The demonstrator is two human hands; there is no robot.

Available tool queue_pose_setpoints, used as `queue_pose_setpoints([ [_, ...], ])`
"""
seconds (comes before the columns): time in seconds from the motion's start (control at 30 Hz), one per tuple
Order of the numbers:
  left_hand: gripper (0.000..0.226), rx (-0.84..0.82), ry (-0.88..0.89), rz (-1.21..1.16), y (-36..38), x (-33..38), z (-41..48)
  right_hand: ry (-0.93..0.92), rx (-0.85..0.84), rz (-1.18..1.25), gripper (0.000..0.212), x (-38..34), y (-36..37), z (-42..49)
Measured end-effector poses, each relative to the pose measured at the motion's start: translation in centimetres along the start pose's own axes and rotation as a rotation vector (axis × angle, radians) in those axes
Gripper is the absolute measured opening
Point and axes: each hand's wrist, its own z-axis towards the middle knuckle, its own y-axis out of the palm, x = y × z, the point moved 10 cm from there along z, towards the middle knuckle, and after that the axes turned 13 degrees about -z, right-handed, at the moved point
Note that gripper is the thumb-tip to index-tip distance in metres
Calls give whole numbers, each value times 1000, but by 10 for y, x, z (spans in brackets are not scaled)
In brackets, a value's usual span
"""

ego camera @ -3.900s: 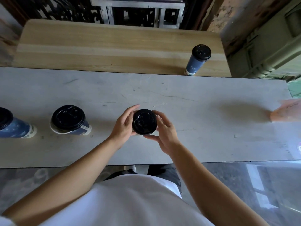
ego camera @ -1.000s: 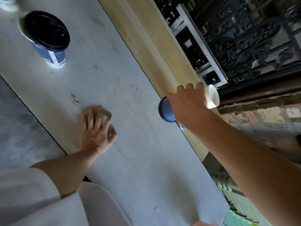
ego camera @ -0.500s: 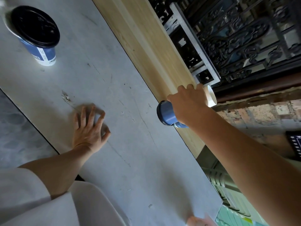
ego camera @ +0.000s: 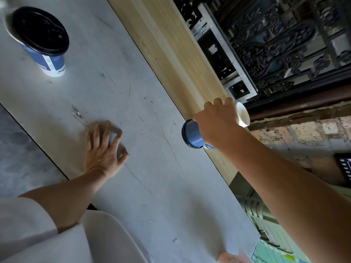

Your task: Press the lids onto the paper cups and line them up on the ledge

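My right hand (ego camera: 216,124) grips a blue paper cup (ego camera: 191,136) from above and holds it tilted on its side over the near edge of the wooden ledge (ego camera: 171,44). The cup's white end (ego camera: 243,114) points toward the railing, and its dark-rimmed end faces the grey table (ego camera: 117,76). My left hand (ego camera: 104,150) rests flat on the grey table with its fingers spread and holds nothing. A second blue cup with a black lid (ego camera: 39,33) stands upright on the table at the top left.
A black ornate metal railing (ego camera: 275,44) runs behind the ledge, with a brick wall (ego camera: 303,130) to its right. A blurred pinkish shape (ego camera: 231,258) sits at the bottom edge of the table. The table's front edge runs along the lower left.
3.9 s ago both hands held a lidded cup on the table. Now my right hand holds a cup over the ledge and my left lies flat. Little has moved in the last second.
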Motion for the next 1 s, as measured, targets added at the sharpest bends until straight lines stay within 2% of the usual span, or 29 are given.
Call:
queue_pose_setpoints([
  [0.67, 73, -32, -9, 3, -5, 4, -1, -16, 24, 19, 42, -3, -6, 1],
  [1.0, 75, -54, -9, 33, -6, 5, 0, -20, 27, 34, 47, -5, -4, 2],
])
